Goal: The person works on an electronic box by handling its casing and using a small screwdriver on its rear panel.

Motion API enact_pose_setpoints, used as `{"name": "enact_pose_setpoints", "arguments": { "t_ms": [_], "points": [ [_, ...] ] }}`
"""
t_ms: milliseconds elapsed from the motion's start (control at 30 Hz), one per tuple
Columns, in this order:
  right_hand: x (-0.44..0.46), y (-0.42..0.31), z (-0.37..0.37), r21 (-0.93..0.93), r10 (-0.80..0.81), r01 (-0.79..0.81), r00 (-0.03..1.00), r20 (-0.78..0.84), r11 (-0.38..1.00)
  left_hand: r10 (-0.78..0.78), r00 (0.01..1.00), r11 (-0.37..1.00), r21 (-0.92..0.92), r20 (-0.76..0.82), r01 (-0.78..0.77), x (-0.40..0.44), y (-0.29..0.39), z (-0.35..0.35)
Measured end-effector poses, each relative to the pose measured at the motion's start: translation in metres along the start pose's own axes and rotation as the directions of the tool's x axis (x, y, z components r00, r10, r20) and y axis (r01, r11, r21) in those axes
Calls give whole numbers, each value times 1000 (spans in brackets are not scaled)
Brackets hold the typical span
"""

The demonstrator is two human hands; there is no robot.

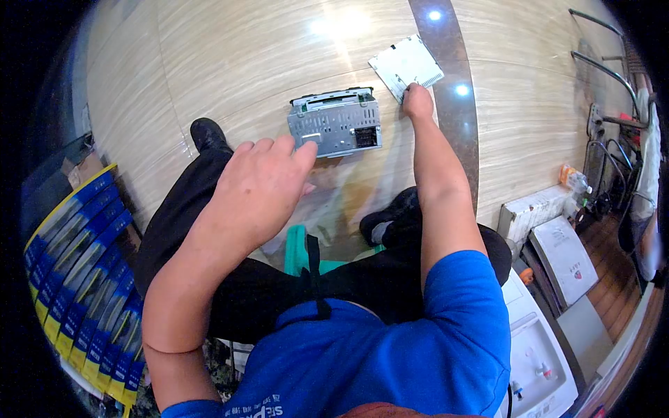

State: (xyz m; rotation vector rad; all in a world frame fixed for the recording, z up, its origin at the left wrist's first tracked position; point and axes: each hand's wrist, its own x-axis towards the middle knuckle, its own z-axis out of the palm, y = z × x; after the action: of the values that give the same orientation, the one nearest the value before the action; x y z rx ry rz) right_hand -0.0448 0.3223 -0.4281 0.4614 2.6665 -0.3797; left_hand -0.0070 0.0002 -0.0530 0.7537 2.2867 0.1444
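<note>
My right hand (417,102) pinches the near edge of a flat, pale metal cover plate (406,61), with small slots along one side. The plate is on or just above the floor at the upper right. Left of it, a silver metal car stereo (332,125) sits on the floor, with slotted holes and a black connector socket on the side toward me. My left hand (258,181) hovers nearer to me, in front of the stereo's left corner. Its index finger and thumb are apart, the other fingers bend down out of sight, and nothing shows in it.
A green stool (296,251) shows between my legs. Blue and yellow packages (83,279) hang on a rack at the left. On the right are a white water dispenser (536,355), a white box (533,212), a plastic bottle (575,182) and metal-framed furniture (606,70).
</note>
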Motion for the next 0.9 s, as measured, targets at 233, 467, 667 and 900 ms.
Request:
{"name": "enact_pose_setpoints", "arguments": {
  "t_ms": [233, 467, 667, 900],
  "points": [
    [1, -8, 2, 73, 61, -58, 998, -35, 996, 32, 996, 999, 44, -78, -28, -1, -3, 2],
    [-12, -31, -42, 460, 147, -45, 971, -188, 887, 74, 982, 997, 19, -174, -71, -10, -3, -13],
    [-55, -95, -161, 769, -75, 228, 970, -230, 598, 38, 951, 997, -55, -307, -57, -21, -8, -28],
    [-204, -186, -278, 798, -447, 389, 878, -170, 461, -10, 704, 942, -244, -710, -232, -20, -11, -26]
  ]
}}
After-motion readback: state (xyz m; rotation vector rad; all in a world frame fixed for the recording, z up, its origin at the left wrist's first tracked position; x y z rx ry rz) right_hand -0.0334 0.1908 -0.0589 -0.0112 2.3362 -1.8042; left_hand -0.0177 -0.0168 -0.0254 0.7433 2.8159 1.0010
